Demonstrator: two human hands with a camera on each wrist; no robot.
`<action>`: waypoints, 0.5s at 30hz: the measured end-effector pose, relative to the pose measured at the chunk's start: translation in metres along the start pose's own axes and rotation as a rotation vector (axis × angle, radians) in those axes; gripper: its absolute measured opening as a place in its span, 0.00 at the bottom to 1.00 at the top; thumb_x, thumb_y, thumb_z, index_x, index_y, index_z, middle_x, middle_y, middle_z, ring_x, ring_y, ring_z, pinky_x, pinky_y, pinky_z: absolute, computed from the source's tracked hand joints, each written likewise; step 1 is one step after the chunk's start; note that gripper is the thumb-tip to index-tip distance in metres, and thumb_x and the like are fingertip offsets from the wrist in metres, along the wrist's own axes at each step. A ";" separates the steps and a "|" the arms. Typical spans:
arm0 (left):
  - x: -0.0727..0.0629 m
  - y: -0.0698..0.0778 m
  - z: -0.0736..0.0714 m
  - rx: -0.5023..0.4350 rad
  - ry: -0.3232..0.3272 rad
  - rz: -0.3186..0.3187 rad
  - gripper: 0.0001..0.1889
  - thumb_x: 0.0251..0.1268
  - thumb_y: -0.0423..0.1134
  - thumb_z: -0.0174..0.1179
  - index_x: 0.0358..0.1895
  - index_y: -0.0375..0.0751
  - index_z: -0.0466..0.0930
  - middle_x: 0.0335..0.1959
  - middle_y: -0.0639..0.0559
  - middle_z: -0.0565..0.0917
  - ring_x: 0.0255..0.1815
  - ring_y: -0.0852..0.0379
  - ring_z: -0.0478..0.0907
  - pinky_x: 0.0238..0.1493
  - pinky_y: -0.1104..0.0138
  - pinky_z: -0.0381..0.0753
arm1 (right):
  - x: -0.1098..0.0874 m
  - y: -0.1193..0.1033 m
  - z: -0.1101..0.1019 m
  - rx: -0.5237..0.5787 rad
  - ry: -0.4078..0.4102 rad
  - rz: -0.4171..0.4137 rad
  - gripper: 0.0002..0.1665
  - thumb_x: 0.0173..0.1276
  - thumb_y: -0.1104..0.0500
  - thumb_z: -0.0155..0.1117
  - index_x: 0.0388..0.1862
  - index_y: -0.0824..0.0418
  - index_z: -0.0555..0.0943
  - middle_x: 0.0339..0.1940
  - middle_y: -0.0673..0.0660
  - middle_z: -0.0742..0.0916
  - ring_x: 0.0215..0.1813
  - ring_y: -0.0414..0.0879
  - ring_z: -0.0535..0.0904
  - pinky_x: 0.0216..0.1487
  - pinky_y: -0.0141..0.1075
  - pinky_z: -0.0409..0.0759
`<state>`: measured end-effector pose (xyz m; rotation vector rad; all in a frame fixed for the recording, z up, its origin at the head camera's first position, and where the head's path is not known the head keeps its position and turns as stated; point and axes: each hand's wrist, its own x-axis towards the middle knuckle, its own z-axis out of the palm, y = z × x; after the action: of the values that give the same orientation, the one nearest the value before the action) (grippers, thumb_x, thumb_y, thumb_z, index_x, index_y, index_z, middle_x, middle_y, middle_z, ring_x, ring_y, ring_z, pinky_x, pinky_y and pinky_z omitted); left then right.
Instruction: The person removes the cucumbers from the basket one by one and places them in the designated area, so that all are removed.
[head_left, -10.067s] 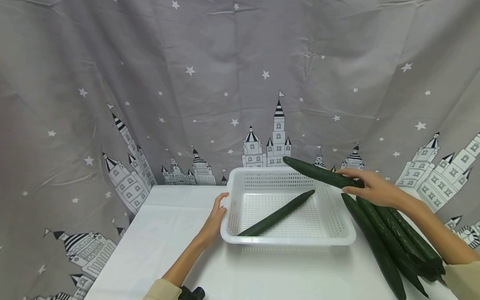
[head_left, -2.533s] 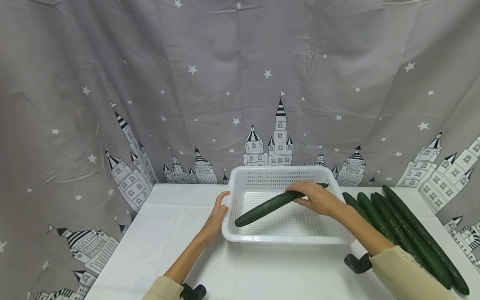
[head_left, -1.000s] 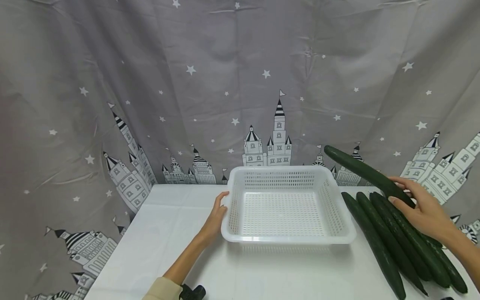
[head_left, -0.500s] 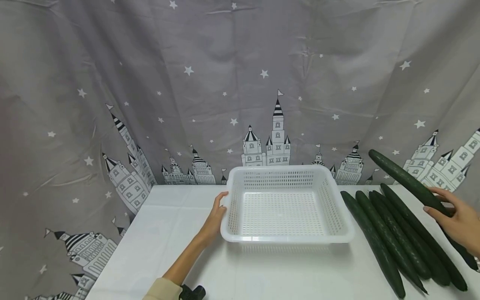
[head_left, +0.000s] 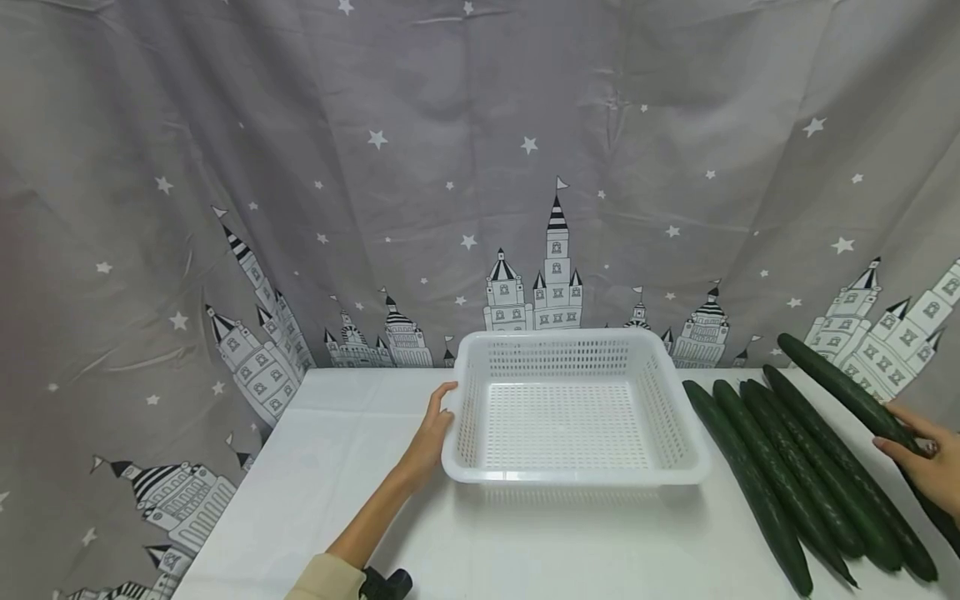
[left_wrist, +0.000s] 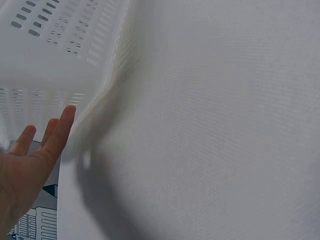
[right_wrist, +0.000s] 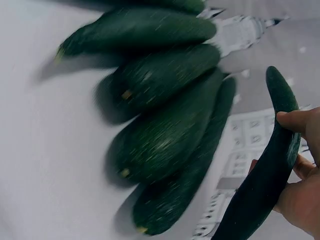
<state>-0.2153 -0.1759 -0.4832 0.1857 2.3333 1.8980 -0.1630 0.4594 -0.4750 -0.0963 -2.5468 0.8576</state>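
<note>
My left hand (head_left: 429, 432) rests against the left side of a white plastic basket (head_left: 573, 478), which has slotted walls and nothing in it. In the left wrist view, its fingers (left_wrist: 59, 131) extend fairly straight to the basket wall (left_wrist: 42, 67). At the far right, my right hand (head_left: 930, 460) grips a long dark green cucumber (head_left: 847, 392), thumb on one side and fingers on the other. The right wrist view shows this cucumber (right_wrist: 265, 180) slanting upward, held above the table's right edge. Left of that hand, several more cucumbers (head_left: 795, 479) lie side by side on the table.
A white cloth covers the table (head_left: 322, 467). Behind it hangs a grey curtain (head_left: 420, 208) printed with castles and stars. A small black device (head_left: 386, 585) sits at the left wrist, beside a beige sleeve (head_left: 326, 577).
A cucumber was in the basket earlier; the right hand lifted it out and carried it right past the row, where it is now lower. The left hand stays at the basket.
</note>
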 end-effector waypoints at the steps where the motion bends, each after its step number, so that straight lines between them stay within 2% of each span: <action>1: 0.000 0.000 0.000 -0.003 0.003 -0.003 0.27 0.78 0.43 0.31 0.77 0.60 0.46 0.73 0.43 0.65 0.61 0.43 0.73 0.58 0.50 0.72 | 0.000 0.005 0.001 -0.014 -0.015 0.025 0.32 0.78 0.63 0.53 0.75 0.74 0.57 0.65 0.87 0.65 0.58 0.84 0.62 0.48 0.50 0.75; 2: 0.000 0.000 0.000 -0.002 0.002 0.000 0.27 0.78 0.43 0.31 0.77 0.59 0.46 0.73 0.42 0.65 0.61 0.43 0.73 0.58 0.50 0.72 | 0.000 0.010 0.003 -0.028 -0.033 0.048 0.32 0.78 0.62 0.52 0.74 0.75 0.57 0.65 0.87 0.64 0.59 0.83 0.61 0.46 0.50 0.74; 3: 0.000 0.000 0.000 -0.003 -0.001 0.001 0.27 0.78 0.43 0.30 0.77 0.59 0.46 0.73 0.42 0.65 0.61 0.43 0.73 0.58 0.50 0.72 | -0.001 0.014 0.004 -0.031 -0.050 0.065 0.32 0.79 0.62 0.51 0.74 0.76 0.56 0.64 0.87 0.64 0.59 0.83 0.60 0.46 0.58 0.73; 5: 0.001 0.000 0.001 -0.006 -0.005 0.001 0.27 0.78 0.43 0.30 0.78 0.57 0.45 0.72 0.42 0.65 0.60 0.43 0.74 0.57 0.50 0.73 | -0.002 0.022 0.006 -0.038 -0.081 0.082 0.31 0.79 0.63 0.50 0.73 0.78 0.55 0.63 0.88 0.63 0.59 0.83 0.59 0.47 0.71 0.63; 9: 0.001 0.001 0.001 0.010 -0.012 0.011 0.28 0.79 0.43 0.31 0.79 0.55 0.45 0.72 0.41 0.65 0.59 0.43 0.74 0.56 0.51 0.74 | -0.006 0.033 0.008 -0.083 -0.110 0.122 0.31 0.77 0.65 0.53 0.72 0.78 0.57 0.55 0.87 0.67 0.46 0.80 0.70 0.35 0.62 0.74; 11: 0.001 0.001 0.001 0.011 -0.008 0.013 0.28 0.78 0.43 0.31 0.78 0.55 0.45 0.73 0.41 0.64 0.60 0.43 0.74 0.57 0.51 0.74 | -0.008 0.036 0.009 -0.119 -0.138 0.166 0.33 0.76 0.64 0.55 0.72 0.76 0.56 0.52 0.87 0.67 0.40 0.79 0.73 0.30 0.57 0.76; 13: 0.001 0.001 0.002 0.008 -0.008 0.011 0.27 0.78 0.44 0.31 0.78 0.56 0.46 0.73 0.41 0.64 0.60 0.43 0.74 0.57 0.50 0.73 | -0.009 0.037 0.009 -0.137 -0.180 0.223 0.34 0.77 0.62 0.55 0.73 0.76 0.54 0.53 0.87 0.66 0.38 0.79 0.74 0.28 0.55 0.77; 15: 0.001 0.001 0.002 0.004 -0.008 0.009 0.27 0.78 0.44 0.31 0.78 0.57 0.46 0.73 0.41 0.64 0.59 0.43 0.74 0.57 0.51 0.73 | -0.010 0.038 0.010 -0.136 -0.222 0.270 0.36 0.77 0.61 0.54 0.74 0.75 0.52 0.54 0.86 0.64 0.39 0.79 0.74 0.31 0.58 0.78</action>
<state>-0.2163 -0.1738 -0.4825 0.2048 2.3347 1.8935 -0.1609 0.4821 -0.5088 -0.4167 -2.8448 0.8304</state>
